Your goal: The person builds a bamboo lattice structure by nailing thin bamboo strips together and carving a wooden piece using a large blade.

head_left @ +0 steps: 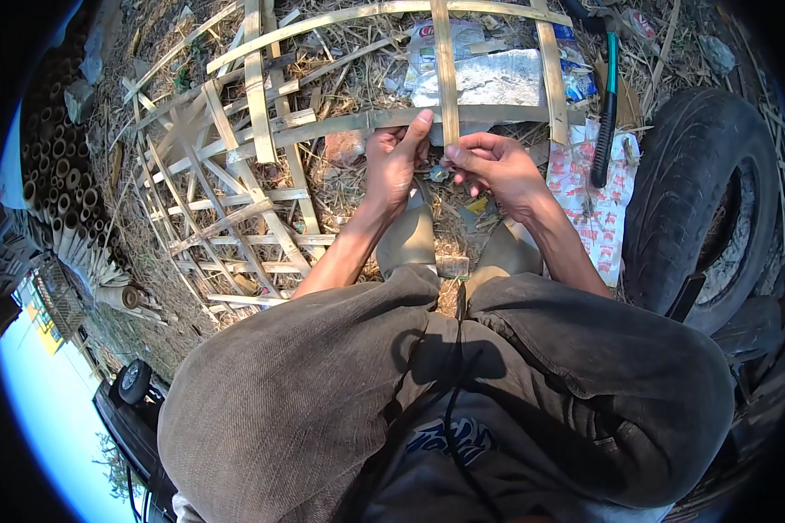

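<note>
A lattice of flat split-bamboo strips lies ahead of me. My left hand is closed on a long greyish crosswise bamboo strip, its thumb over the upper edge and its fingers curled behind, partly hidden. Beside it, my right hand has its thumb and forefinger pinched at the near end of a pale upright bamboo strip. That upright strip crosses the greyish one between my hands. Its very tip is partly covered by my fingers. Another pale upright strip crosses farther right.
A looser bamboo lattice spreads to the left. A whitish stone slab lies under the strips. A teal-and-black tool handle, a red-and-white printed sheet and a tyre are at right. Bamboo poles are stacked far left.
</note>
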Motion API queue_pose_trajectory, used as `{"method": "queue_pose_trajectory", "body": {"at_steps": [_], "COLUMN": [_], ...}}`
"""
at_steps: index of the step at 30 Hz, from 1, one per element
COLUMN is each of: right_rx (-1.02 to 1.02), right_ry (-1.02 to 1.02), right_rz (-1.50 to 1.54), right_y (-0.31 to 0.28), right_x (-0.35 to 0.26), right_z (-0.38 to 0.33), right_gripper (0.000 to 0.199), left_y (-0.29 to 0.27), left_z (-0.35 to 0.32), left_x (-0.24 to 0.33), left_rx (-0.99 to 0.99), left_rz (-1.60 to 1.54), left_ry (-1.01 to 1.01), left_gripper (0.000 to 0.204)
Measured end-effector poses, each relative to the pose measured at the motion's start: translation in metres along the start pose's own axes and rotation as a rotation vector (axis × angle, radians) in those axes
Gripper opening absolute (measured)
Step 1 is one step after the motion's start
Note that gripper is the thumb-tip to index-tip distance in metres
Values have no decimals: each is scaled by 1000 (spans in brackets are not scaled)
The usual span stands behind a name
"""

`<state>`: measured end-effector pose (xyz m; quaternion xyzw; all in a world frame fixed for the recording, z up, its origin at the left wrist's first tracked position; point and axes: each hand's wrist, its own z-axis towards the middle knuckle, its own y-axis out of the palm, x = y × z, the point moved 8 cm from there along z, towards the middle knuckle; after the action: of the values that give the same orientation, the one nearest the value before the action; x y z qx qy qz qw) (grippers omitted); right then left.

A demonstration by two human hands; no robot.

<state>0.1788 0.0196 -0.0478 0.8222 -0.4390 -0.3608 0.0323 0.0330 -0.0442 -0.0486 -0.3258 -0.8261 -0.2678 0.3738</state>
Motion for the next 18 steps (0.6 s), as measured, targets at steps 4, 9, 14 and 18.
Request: {"method": "queue_pose_trajectory", "body": {"at_steps": [4, 9, 14, 18], "right_rx": [72, 26, 74, 100], "right_ry": [-153, -280, -380, -381], "right_rz": [141, 318, 357, 328], "right_y": [-4, -4, -5, -23], "right_x": [-12, -22, -34, -30], "right_z": [-8, -10, -9, 0], "right_gripper": [45, 45, 46, 45], "left_y": [11, 19, 19, 36], "left_z": [3, 2, 12, 13], "left_x": [4, 15, 23, 29], "left_rx": [-118, -67, -100, -99], "left_rz": [-17, 43, 69, 202], "left_ry": [78, 88, 55, -88], "left_gripper": [24, 24, 25, 31]}}
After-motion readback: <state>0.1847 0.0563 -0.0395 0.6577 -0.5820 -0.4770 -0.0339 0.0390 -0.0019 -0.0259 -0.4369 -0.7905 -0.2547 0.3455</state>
